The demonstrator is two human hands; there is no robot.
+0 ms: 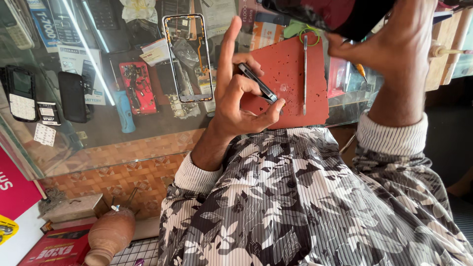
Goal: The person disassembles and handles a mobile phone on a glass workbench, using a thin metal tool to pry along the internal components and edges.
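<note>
Your left hand pinches a slim dark phone edge-on between thumb and bent fingers, index finger pointing up; the phone hangs over the 9 o'clock edge of the red work mat. Your right hand, at 1 o'clock, is curled around a dark red-and-black object, thumb pressed under it; what that object is cannot be told.

At 9 o'clock the glass display case holds a keypad phone, a black phone, a blue handle-shaped tool, a red opened phone back and loose circuit parts. A bare phone frame lies on the glass just left of your left hand. On the mat, a thin metal spudger lies lengthwise, a green ring at its top. A clay pot stands at 7 o'clock.
</note>
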